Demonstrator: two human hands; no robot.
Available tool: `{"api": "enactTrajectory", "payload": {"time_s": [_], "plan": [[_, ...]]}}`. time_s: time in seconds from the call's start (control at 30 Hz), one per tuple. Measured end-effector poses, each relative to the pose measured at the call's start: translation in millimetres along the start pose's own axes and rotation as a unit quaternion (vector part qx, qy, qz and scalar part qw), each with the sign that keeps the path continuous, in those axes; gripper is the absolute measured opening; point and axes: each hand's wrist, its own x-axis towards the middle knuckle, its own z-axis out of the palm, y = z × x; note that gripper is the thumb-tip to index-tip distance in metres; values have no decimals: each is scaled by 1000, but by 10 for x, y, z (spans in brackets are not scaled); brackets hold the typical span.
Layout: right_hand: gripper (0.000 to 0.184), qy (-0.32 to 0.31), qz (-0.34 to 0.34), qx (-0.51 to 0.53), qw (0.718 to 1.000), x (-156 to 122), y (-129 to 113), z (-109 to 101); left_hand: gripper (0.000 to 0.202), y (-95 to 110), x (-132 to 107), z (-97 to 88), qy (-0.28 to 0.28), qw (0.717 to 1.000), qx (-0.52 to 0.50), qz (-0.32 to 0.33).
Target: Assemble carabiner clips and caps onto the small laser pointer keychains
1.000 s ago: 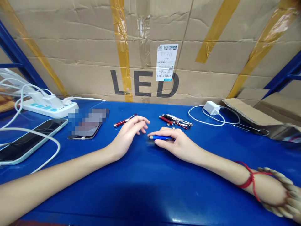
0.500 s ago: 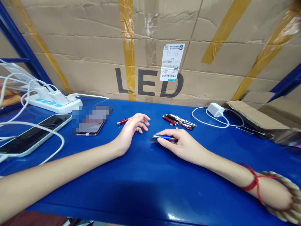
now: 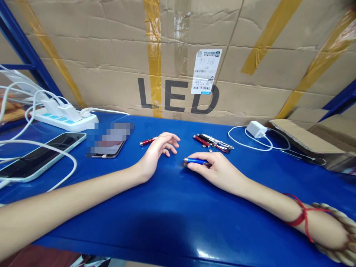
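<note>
My right hand (image 3: 215,168) rests on the blue table (image 3: 178,222) with its fingers closed around a small blue pen-shaped torch (image 3: 191,160), which lies level and points left. My left hand (image 3: 158,148) lies just left of it, fingers loosely spread and holding nothing. A red pen torch (image 3: 147,141) lies on the table beside the left fingertips; I cannot tell whether they touch it. Behind the right hand sits a small heap of similar red, black and silver torches (image 3: 213,142).
A blurred phone (image 3: 107,142) and a second phone (image 3: 41,155) on a white cable lie at the left, behind them a power strip (image 3: 65,118). A white charger (image 3: 254,129) with its cable sits at the right. A large LED carton (image 3: 178,59) walls the back.
Both hands have kept their places; the left fingers have opened slightly beside the red torch. The camera has shifted a little, so everything sits slightly to the right in the picture.
</note>
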Motion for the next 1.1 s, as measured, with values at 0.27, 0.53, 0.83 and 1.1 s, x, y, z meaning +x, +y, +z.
{"api": "enactTrajectory", "payload": {"time_s": [0.27,0.53,0.83,1.1], "plan": [[28,-4,-15,-20,1000,8,24,-2,26,-4,5,-4,-3,1000,5,3],[32,-1,-16,-42,999,10,32,-11,26,-19,19,-1,3,1000,-5,5],[31,4,-21,-44,999,6,28,-11,26,-13,11,3,1,1000,3,8],[31,2,-18,-40,999,14,27,-12,27,-8,-2,0,-2,1000,14,5]]}}
